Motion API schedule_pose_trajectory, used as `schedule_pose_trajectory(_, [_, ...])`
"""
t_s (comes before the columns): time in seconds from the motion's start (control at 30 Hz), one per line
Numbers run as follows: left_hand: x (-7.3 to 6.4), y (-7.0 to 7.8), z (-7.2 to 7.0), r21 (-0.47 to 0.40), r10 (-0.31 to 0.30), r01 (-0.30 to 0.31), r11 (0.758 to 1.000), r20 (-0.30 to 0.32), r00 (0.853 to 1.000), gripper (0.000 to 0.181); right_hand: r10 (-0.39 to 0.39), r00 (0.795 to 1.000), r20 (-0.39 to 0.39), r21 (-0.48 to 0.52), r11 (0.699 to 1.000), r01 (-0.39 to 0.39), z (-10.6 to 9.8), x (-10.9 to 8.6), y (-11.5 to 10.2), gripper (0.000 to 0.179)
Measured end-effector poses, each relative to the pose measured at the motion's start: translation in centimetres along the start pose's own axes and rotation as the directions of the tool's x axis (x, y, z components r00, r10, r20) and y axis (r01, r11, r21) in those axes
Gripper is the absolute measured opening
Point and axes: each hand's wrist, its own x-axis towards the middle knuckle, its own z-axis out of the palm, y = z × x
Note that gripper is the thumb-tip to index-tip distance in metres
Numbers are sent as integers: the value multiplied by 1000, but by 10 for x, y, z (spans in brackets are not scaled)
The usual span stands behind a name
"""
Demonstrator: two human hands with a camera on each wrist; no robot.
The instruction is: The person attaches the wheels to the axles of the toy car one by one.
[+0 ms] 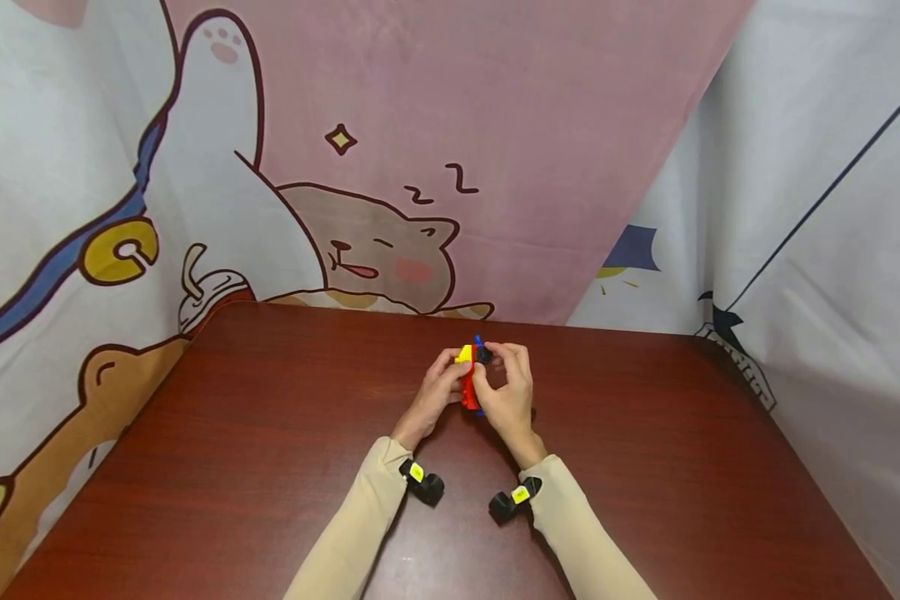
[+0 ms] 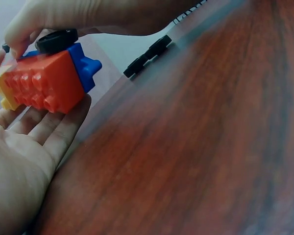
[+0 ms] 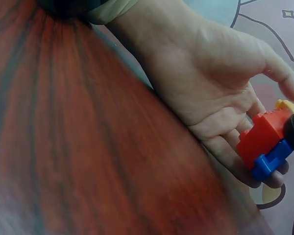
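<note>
A small toy block car [image 1: 468,390], made of red, yellow and blue bricks with black wheels, is held up between both hands over the table. My left hand [image 1: 432,396] grips it from the left, thumb near the yellow brick [image 1: 464,354] and fingers beneath, as the left wrist view shows. From the other side my right hand [image 1: 508,396] pinches it at a black wheel [image 1: 483,354] with thumb and fingertips. In the left wrist view the studded red brick [image 2: 51,81] faces the camera, with a wheel [image 2: 57,41] and a blue brick [image 2: 83,66] along its side.
A pair of black wheels on an axle [image 2: 147,57] lies on the table, mostly hidden behind the right hand in the head view. The dark red wooden table [image 1: 270,467] ends at a printed cloth backdrop [image 1: 555,167]. Each wrist wears a black camera [image 1: 423,483].
</note>
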Motion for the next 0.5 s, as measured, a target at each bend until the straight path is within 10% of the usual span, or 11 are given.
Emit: schedule_pose_trajectory(0.5, [2, -3, 2, 26, 0, 0, 1000, 1, 1000, 30, 104, 989, 103, 86, 990, -113, -5, -2, -2, 18])
